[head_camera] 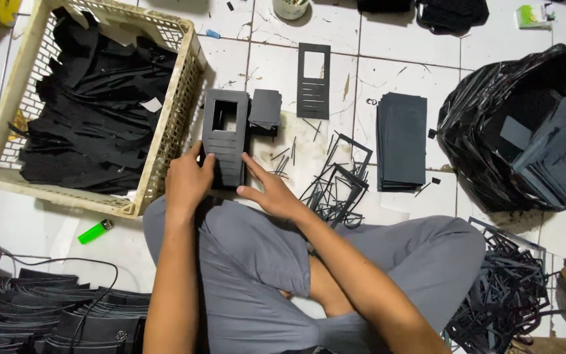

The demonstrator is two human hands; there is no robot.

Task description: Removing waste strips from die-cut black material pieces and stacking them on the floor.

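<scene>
flat dark cutout sheet (225,136) on floor

Left hand (188,180) and right hand (271,193) touch a dark cutout panel (225,139).
</scene>
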